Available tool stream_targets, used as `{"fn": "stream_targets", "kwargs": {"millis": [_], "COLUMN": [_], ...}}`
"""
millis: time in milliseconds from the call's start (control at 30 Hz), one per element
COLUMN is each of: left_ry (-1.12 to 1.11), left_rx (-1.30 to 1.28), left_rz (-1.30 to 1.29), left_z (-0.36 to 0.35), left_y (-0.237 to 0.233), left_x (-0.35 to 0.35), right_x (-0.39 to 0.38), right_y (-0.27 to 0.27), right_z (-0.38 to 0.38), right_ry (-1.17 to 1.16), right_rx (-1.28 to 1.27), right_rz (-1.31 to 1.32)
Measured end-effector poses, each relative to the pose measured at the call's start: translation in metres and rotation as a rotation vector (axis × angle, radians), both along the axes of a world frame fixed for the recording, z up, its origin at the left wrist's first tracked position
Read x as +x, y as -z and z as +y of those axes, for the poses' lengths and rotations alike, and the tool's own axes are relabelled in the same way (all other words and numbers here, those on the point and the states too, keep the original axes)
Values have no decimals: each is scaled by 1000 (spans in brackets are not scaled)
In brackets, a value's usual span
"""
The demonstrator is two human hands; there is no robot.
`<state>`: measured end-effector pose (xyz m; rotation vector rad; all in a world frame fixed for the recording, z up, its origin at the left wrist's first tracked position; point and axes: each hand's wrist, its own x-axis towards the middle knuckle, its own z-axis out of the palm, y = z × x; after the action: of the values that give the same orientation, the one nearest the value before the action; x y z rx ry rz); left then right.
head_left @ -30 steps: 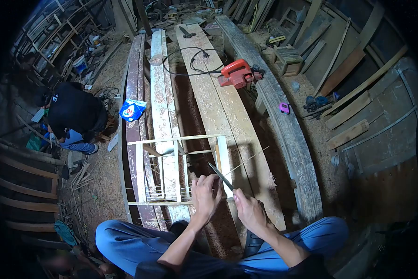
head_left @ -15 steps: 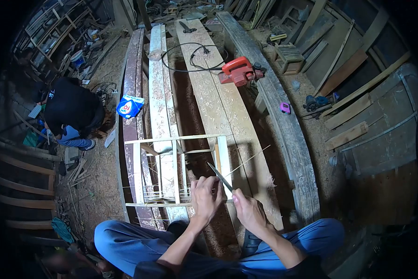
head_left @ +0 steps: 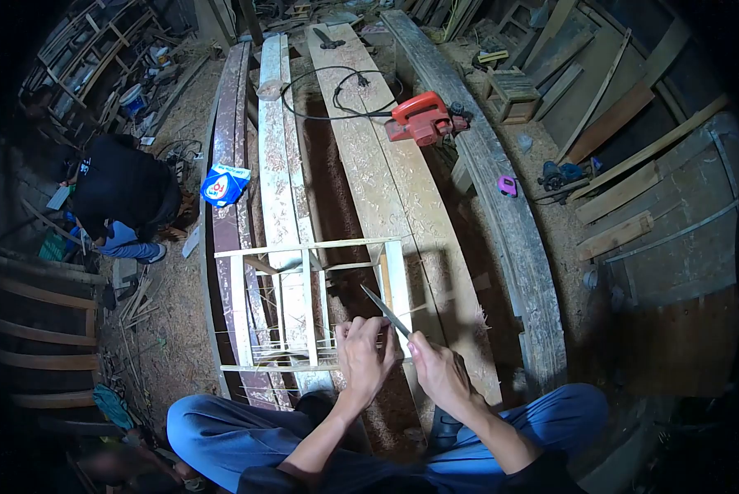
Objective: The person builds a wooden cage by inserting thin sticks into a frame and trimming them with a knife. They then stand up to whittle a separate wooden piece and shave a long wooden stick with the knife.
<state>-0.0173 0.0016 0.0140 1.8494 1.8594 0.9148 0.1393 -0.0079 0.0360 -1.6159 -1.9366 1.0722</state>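
My right hand (head_left: 442, 375) grips a knife (head_left: 386, 309), its narrow blade slanting up and left. Close beside it, my left hand (head_left: 361, 356) is closed with bent fingers, near the blade. A thin wooden strip, faint and blurred, runs from its fingertips behind the blade to the upper right. Both hands are over the near right corner of a light wooden frame (head_left: 308, 309) with slats and rails. Several thin strips (head_left: 283, 354) lie across the near left part of this frame. What my left fingertips press on is mostly hidden.
Long planks (head_left: 369, 173) covered in shavings bear the frame. A red power planer (head_left: 423, 119) with a black cord, a blue packet (head_left: 225, 186) and a pink tape measure (head_left: 508, 186) lie farther out. At left a person (head_left: 127, 193) crouches. A dark beam (head_left: 501, 222) runs along the right.
The thin strip by the knife has swung and blurred, its far end now lower and harder to see. My hands and the knife keep nearly the same place; the view has shifted slightly.
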Motion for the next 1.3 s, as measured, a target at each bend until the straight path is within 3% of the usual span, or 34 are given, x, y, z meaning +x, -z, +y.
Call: {"fn": "stream_targets", "kwargs": {"millis": [267,367,567,633,767,833,967,1033,1300], "left_ry": [96,123,94,96,133,154,198,197,182], "left_rx": [-62,-42,44,63,70,80,48,41,108], "left_rz": [-7,46,61,81,71,67,109,98,13], "left_z": [-5,-4,-3,-3,-5,-7,-8,-7,-7], "left_y": [-4,-1,0,1,-3,-5,-1,1,-1], "left_x": [-4,-5,-1,0,-2,-3,-5,-5,-6], "right_x": [-12,-9,-3,0,1,1,3,2,-7], "right_y": [4,0,14,14,11,3,-2,1,2], "right_z": [9,6,1,0,-4,-2,-3,-3,-2], "right_ry": [41,42,56,64,106,154,166,173,168], "right_rx": [21,-82,-47,-153,-28,198,132,-20,77], "right_rz": [1,-80,42,107,182,161,167,228,253]}}
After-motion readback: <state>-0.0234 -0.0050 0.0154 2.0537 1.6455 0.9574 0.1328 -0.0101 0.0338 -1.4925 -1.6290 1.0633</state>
